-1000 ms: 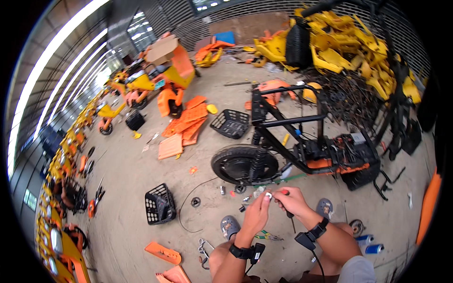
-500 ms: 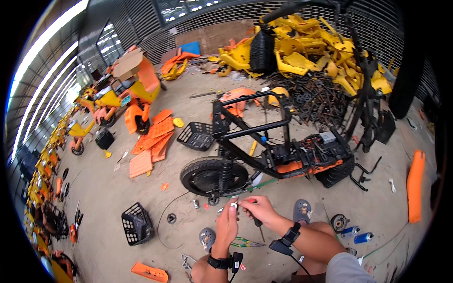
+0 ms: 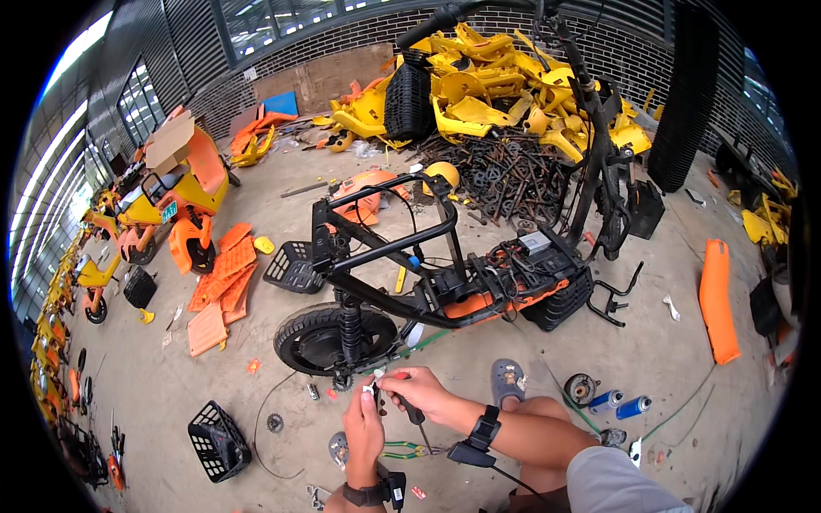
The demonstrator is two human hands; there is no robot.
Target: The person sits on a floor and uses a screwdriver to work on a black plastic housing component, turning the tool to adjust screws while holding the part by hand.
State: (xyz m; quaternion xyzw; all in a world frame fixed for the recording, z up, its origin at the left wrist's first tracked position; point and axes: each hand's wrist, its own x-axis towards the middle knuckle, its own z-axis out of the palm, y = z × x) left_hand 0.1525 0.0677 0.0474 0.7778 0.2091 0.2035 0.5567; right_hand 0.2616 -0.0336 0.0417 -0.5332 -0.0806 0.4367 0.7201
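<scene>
My left hand [image 3: 363, 434] is closed with a small white piece [image 3: 369, 388] pinched between thumb and fingers; its exact kind is too small to make out. My right hand [image 3: 428, 395] meets it there, fingertips close to the same piece. A screwdriver [image 3: 416, 414] with a red and black handle is in my right hand, its shaft slanting down. On the floor just below lie pliers [image 3: 404, 451] with green and yellow handles. Beyond my hands stands a stripped black scooter frame [image 3: 376, 286], its rear wheel [image 3: 295, 342] close to my left fingertips.
A black basket [image 3: 218, 440] and a small sprocket [image 3: 274, 422] lie to the left. Two blue spray cans [image 3: 633, 408] and a round metal drum part [image 3: 580, 390] are at the right. Farther back are orange panels [image 3: 224, 278], yellow body parts [image 3: 470, 90] and dark metal scrap [image 3: 505, 175].
The view has turned to the right, so the scene sits farther left. Both hands stay together at the white piece, the screwdriver still in the right hand.
</scene>
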